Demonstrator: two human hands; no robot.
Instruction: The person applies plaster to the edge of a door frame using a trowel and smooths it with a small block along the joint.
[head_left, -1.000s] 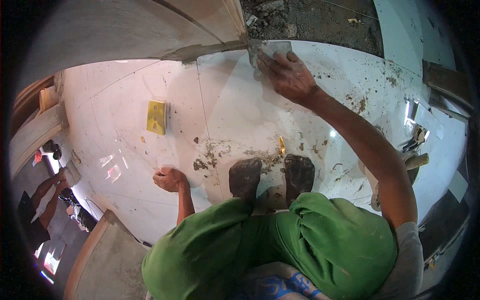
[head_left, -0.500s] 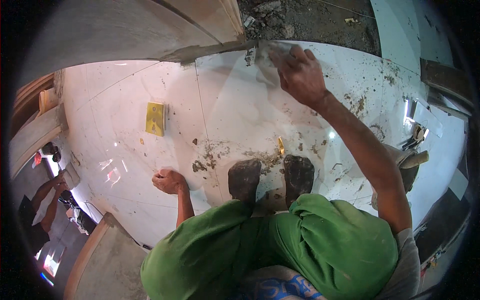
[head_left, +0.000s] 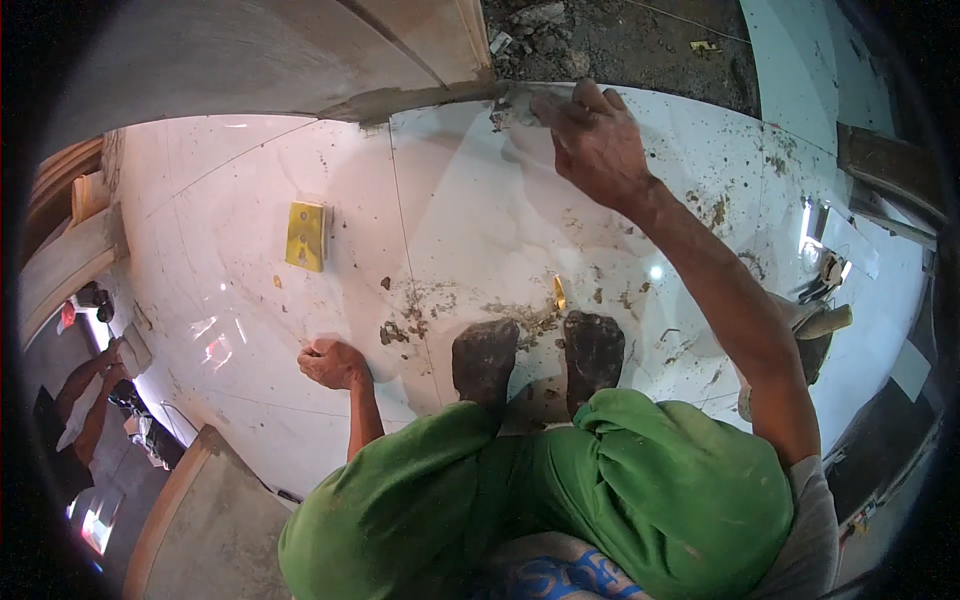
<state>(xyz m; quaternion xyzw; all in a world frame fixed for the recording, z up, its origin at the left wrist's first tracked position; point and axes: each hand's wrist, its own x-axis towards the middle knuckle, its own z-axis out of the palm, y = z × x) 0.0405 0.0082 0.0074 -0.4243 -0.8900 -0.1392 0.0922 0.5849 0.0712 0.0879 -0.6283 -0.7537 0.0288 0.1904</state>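
Note:
My right hand (head_left: 600,150) reaches out to the far edge of the white tiled floor (head_left: 470,200), beside the base of the wall. Its fingers are bent and pressed together around something greyish and blurred, too unclear to name. Dirty grey smears (head_left: 512,105) lie on the tile at those fingertips. Nearer to me on the left, my left hand (head_left: 335,363) rests on the tile with its fingers curled in; whatever they may hold is hidden. A yellow block with round marks (head_left: 306,237) lies beyond my left hand, apart from it.
My feet (head_left: 595,350) stand amid dirt crumbs and a small gold-coloured scrap (head_left: 559,292). A grey wall (head_left: 250,60) borders the far left; rough dark soil (head_left: 630,45) adjoins the far tile edge. At right sits a bucket-like container (head_left: 812,345). Another person's arms (head_left: 90,390) show far left.
My right hand has shifted slightly left and the greyish blur by its fingers looks smaller. My left hand stays in place on the floor; the whole view has moved a little.

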